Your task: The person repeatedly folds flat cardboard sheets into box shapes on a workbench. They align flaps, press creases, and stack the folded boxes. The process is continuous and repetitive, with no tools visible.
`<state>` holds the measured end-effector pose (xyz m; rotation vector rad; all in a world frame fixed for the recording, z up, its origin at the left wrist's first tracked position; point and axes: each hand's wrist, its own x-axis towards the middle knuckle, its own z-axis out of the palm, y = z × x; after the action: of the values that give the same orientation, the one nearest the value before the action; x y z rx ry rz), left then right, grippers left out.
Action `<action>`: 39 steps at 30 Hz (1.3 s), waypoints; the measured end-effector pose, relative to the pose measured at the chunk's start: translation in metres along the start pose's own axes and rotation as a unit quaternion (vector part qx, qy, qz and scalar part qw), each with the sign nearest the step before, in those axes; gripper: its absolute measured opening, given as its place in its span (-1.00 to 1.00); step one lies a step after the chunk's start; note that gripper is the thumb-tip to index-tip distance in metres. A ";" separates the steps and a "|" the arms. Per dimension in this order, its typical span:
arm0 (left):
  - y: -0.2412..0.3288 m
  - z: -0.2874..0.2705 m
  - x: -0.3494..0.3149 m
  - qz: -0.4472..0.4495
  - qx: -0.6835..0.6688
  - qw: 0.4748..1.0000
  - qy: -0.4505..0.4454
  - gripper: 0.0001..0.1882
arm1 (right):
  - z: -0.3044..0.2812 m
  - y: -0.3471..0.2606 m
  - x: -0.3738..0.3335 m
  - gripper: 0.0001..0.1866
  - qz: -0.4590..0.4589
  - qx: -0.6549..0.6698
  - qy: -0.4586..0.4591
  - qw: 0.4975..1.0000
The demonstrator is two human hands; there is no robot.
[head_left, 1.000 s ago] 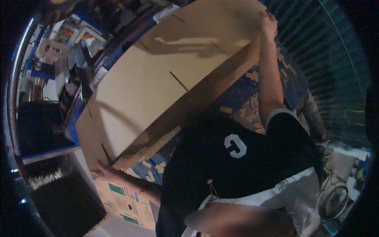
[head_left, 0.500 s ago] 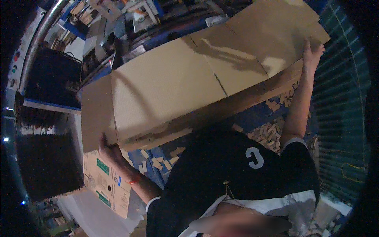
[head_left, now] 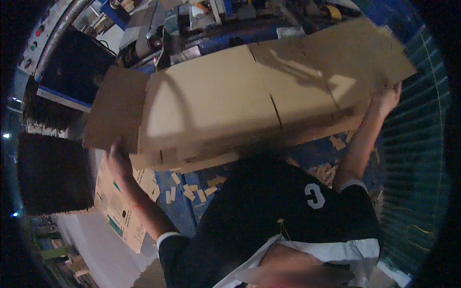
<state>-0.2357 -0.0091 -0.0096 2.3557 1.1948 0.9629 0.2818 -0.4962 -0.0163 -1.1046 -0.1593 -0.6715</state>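
A long flat sheet of brown cardboard point(head_left: 216, 101), scored and slotted like a box blank, stretches across the view in front of my body. My left hand point(head_left: 118, 162) grips its near left corner, under a darker end flap point(head_left: 117, 108) that bends up along a crease. At the far right end my right hand point(head_left: 387, 99) holds the near edge, its thumb and fingers partly hidden by the board. More cardboard layers show beneath the near edge. Shadows and a bright patch of light lie on the sheet's face.
Small cardboard scraps point(head_left: 194, 191) litter the blue surface below. A printed cardboard piece point(head_left: 117, 211) lies by my left forearm. Stacked dark-edged sheets point(head_left: 55, 175) stand at the left, near a panel with buttons point(head_left: 36, 41). Machinery point(head_left: 230, 36) spans the far side; a green ribbed shutter point(head_left: 418, 144) is right.
The left end flap has bent upward and darkened. My left hand has moved left and slightly up; my right hand has shifted a little right and nearer, with the sheet still between them.
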 end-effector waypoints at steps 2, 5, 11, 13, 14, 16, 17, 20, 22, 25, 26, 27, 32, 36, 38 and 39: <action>0.021 0.002 -0.030 -0.125 -0.101 0.987 0.004 -0.55 | 0.008 -0.044 -0.042 -0.54 -0.084 -0.033 -0.075 0.993; 0.057 0.026 -0.082 -0.149 -0.333 0.929 0.069 -0.51 | 0.006 -0.089 -0.121 -0.61 -0.281 -0.332 -0.247 0.866; 0.112 0.078 -0.095 0.269 0.005 0.933 -0.240 -0.27 | 0.028 -0.060 -0.175 -0.54 -0.368 -0.163 -0.761 0.509; 0.122 0.085 -0.093 0.315 0.070 0.912 -0.255 -0.29 | 0.029 -0.050 -0.175 -0.53 -0.369 -0.168 -0.768 0.495; 0.125 0.086 -0.093 0.332 0.115 0.894 -0.279 -0.29 | 0.028 -0.049 -0.175 -0.54 -0.370 -0.166 -0.770 0.494; 0.127 0.088 -0.091 0.333 0.139 0.885 -0.295 -0.34 | 0.026 -0.048 -0.176 -0.57 -0.360 -0.157 -0.774 0.497; 0.127 0.089 -0.088 0.337 0.156 0.881 -0.295 -0.36 | 0.027 -0.048 -0.175 -0.58 -0.354 -0.151 -0.776 0.500; 0.124 0.094 -0.074 0.347 0.153 0.868 -0.322 -0.38 | 0.039 -0.037 -0.172 -0.55 -0.258 -0.160 -0.807 0.508; 0.121 0.099 -0.060 0.346 0.111 0.883 -0.296 -0.35 | 0.054 -0.023 -0.164 -0.48 -0.249 -0.179 -0.801 0.514; 0.116 0.105 -0.038 0.308 0.050 0.915 -0.254 -0.31 | 0.073 -0.004 -0.143 -0.32 -0.314 -0.219 -0.763 0.521; 0.114 0.106 -0.034 0.290 0.028 0.927 -0.237 -0.31 | 0.075 -0.001 -0.136 -0.27 -0.307 -0.234 -0.762 0.520; 0.112 0.106 -0.031 0.269 -0.002 0.937 -0.222 -0.30 | 0.077 0.001 -0.129 -0.22 -0.295 -0.244 -0.762 0.523; 0.112 0.125 -0.002 0.250 -0.081 0.950 -0.170 -0.28 | 0.091 0.018 -0.112 -0.18 -0.288 -0.348 -0.748 0.487; 0.115 0.162 0.045 0.285 -0.100 0.948 -0.101 -0.31 | 0.118 0.064 -0.111 -0.33 -0.314 -0.301 -0.735 0.520; 0.115 0.185 0.066 0.319 -0.077 0.943 -0.051 -0.34 | 0.128 0.086 -0.109 -0.34 -0.329 -0.264 -0.715 0.558; 0.115 0.196 0.074 0.338 -0.068 0.938 -0.023 -0.35 | 0.135 0.097 -0.106 -0.34 -0.353 -0.242 -0.699 0.574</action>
<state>-0.0015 -0.0162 -0.0552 2.6929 0.2560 1.1260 0.2804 -0.3079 -0.0751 -1.9299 -1.9997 -0.3365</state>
